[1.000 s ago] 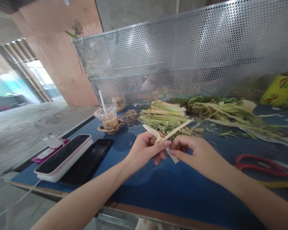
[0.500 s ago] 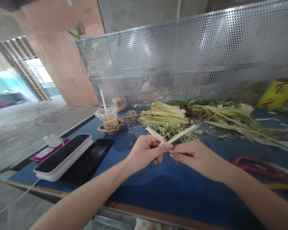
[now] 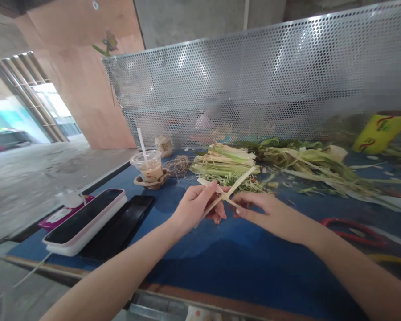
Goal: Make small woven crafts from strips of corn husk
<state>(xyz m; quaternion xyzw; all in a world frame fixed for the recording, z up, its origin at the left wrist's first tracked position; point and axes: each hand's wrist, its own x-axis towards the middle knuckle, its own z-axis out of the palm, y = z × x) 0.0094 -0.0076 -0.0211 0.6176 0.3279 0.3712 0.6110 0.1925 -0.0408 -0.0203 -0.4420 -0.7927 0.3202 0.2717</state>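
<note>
Pale husk strips (image 3: 242, 180) cross and are folded over each other in an X above the blue table. My left hand (image 3: 200, 200) is closed on them from the left, its thumb pressing along one strip near the crossing. From the right, my right hand (image 3: 263, 209) pinches the end of a short strip between thumb and fingers. Just behind the hands lie a stack of green and pale husk strips (image 3: 225, 160) and a heap of shredded green scraps (image 3: 234, 179).
Red-handled scissors (image 3: 354, 238) and a yellow handle (image 3: 392, 261) lie at right. Loose husks (image 3: 307, 165) and a yellow roll (image 3: 381, 133) stand behind. At left are a drink cup (image 3: 149, 167), twine (image 3: 178, 166) and phones (image 3: 87, 218). A perforated metal panel (image 3: 200, 76) edges the table's back.
My left thumb has shifted off the crossing to the strip on the left. The crossed strips now show more openly, with a tail pointing down left. My right fingers have loosened slightly and moved left.
</note>
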